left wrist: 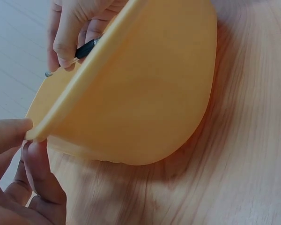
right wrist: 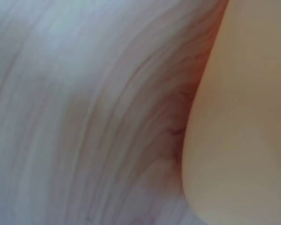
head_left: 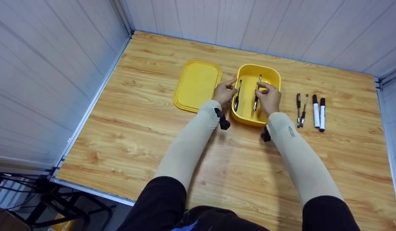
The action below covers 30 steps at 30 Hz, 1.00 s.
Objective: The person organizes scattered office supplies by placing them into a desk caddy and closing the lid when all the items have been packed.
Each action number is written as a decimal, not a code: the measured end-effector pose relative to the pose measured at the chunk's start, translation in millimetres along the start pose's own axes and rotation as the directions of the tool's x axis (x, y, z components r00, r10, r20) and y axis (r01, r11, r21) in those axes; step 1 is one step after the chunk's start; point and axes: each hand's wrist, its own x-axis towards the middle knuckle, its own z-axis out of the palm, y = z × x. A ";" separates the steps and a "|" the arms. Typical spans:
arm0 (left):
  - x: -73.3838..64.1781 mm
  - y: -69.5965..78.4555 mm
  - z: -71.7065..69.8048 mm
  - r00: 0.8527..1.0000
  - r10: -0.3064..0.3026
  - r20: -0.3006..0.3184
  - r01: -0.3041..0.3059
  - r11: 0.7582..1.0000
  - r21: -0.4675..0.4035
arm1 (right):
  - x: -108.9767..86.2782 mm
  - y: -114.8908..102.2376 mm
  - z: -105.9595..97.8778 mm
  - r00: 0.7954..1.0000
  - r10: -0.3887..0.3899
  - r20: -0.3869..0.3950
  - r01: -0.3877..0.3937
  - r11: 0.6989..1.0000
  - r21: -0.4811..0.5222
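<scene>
A yellow plastic box [head_left: 247,120] without its lid stands on the wooden table. My left hand [head_left: 224,92] pinches the box's left rim between thumb and fingers, plainly seen in the left wrist view. Over the box, my right hand [head_left: 269,98] pinches a pen [head_left: 256,103] with a black grip, pointing lengthwise along the box. Another pen [head_left: 237,102] lies inside, along the left wall. The right wrist view shows only the box's outer wall [right wrist: 239,117] and the tabletop; the hand is out of that view.
Left of the box lies a flat yellow lid [head_left: 198,85]. To the right are a capped pen [head_left: 298,109], another pen [head_left: 304,110] and two white markers with black caps [head_left: 315,112]. Pale panel walls [head_left: 249,29] border the table's back and sides.
</scene>
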 end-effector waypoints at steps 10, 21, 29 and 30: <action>-0.2 0.1 1.1 1.000 -0.006 0.007 0.006 1.000 -0.004 | 0.6 4.0 3.1 0.973 0.124 0.194 -0.162 0.967 0.198; -0.6 -1.5 0.1 1.000 0.000 0.001 0.000 1.000 -0.001 | -1.9 0.7 3.4 0.913 0.123 0.389 -0.236 0.937 0.259; 0.1 1.0 -0.5 1.000 -0.013 0.005 0.012 1.000 0.026 | -0.1 0.6 6.3 0.888 0.113 0.445 -0.253 0.929 0.269; 0.2 0.9 -0.3 1.000 -0.015 0.005 0.015 1.000 0.024 | 0.0 1.5 6.8 0.887 0.105 0.449 -0.244 0.933 0.264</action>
